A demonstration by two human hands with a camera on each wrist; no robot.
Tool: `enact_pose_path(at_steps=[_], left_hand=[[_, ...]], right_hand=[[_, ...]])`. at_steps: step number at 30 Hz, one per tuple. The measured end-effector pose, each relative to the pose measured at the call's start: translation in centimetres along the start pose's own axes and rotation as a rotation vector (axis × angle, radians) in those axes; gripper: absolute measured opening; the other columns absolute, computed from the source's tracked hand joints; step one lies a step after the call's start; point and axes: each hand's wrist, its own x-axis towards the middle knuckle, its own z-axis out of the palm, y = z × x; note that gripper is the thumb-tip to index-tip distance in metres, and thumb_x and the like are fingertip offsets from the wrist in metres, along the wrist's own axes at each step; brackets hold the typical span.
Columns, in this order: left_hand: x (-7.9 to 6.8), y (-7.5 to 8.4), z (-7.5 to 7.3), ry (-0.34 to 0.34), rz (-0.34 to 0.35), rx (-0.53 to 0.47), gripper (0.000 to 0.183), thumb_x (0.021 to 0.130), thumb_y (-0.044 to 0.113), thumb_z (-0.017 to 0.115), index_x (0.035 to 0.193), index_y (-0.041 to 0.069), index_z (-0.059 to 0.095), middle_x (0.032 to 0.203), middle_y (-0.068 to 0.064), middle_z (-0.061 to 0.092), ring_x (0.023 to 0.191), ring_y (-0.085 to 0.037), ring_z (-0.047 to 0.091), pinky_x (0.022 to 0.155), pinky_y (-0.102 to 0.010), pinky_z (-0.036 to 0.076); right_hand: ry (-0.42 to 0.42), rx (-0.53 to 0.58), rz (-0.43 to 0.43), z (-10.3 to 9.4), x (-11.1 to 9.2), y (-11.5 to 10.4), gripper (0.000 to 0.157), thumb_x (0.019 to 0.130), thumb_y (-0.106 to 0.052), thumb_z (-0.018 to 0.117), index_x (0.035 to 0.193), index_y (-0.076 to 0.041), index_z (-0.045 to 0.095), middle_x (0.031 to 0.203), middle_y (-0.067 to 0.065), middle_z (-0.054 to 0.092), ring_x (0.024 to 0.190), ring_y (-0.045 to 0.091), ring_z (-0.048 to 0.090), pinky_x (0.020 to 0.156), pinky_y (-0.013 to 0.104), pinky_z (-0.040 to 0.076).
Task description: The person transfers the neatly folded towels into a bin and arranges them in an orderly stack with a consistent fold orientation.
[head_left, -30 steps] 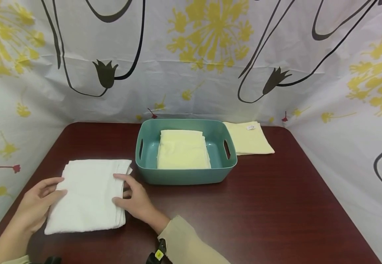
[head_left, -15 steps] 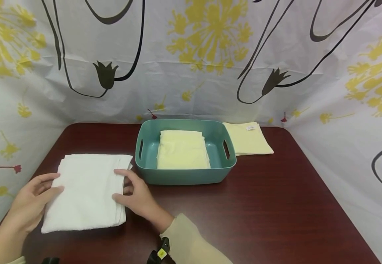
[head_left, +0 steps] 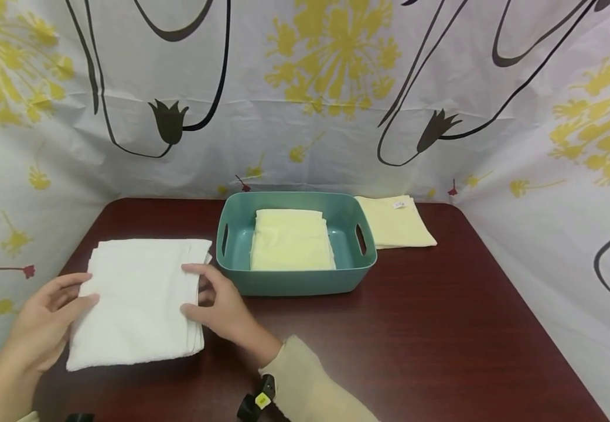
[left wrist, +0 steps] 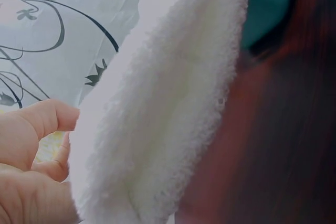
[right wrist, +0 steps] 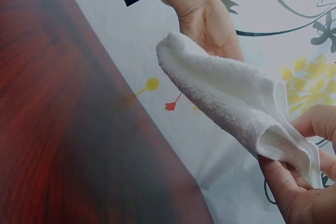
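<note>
White towel (head_left: 138,299), folded and held up

In the lower left of the frame, the left hand (head_left: 46,322) and right hand (head_left: 221,306) pinch its opposite sides, left of a teal basket (head_left: 294,284). Its layered right edge could fan open, I'd judge, if that pinch slackens. Its far edge sits higher than a second ago.

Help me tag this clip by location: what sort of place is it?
Probably a staged filming corner: a flower-printed sheet walls in the back and sides of a dark table, and a black wrist-worn device also suggests recording.
</note>
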Motion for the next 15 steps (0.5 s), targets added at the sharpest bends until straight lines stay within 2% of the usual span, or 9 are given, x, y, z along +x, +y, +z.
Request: enact_pose_path(at_steps=[5, 10, 15], left_hand=[[0.3, 0.4, 0.4, 0.045, -0.048, 0.056, 0.037, 0.085, 0.000, 0.063, 0.116, 0.018, 0.056, 0.095, 0.004, 0.057, 0.071, -0.009, 0.057, 0.053, -0.027, 0.050], [0.2, 2.0, 2.4, 0.049, -0.021, 0.035, 0.035, 0.084, -0.002, 0.063, 0.113, 0.018, 0.058, 0.094, 0.004, 0.056, 0.069, -0.009, 0.054, 0.052, -0.023, 0.048], [0.4, 3.0, 4.0, 0.011, 0.008, 0.043, 0.035, 0.083, 0.000, 0.064, 0.110, 0.020, 0.057, 0.095, 0.004, 0.053, 0.071, -0.006, 0.054, 0.053, -0.021, 0.048]], right_hand=[[-0.001, -0.024, -0.005, -0.7, 0.2, -0.7, 0.055, 0.079, 0.006, 0.064, 0.130, -0.005, 0.047, 0.096, 0.010, 0.050, 0.076, 0.011, 0.061, 0.069, 0.022, 0.050], [0.009, -0.051, 0.008, -1.7, 0.4, -1.0, 0.055, 0.080, 0.002, 0.065, 0.131, -0.009, 0.047, 0.099, 0.007, 0.050, 0.079, 0.010, 0.060, 0.068, 0.022, 0.051], [0.016, -0.067, 0.019, -2.9, 0.5, -1.3, 0.055, 0.080, 0.002, 0.065, 0.131, -0.010, 0.047, 0.101, 0.007, 0.049, 0.078, 0.010, 0.058, 0.067, 0.023, 0.051]])
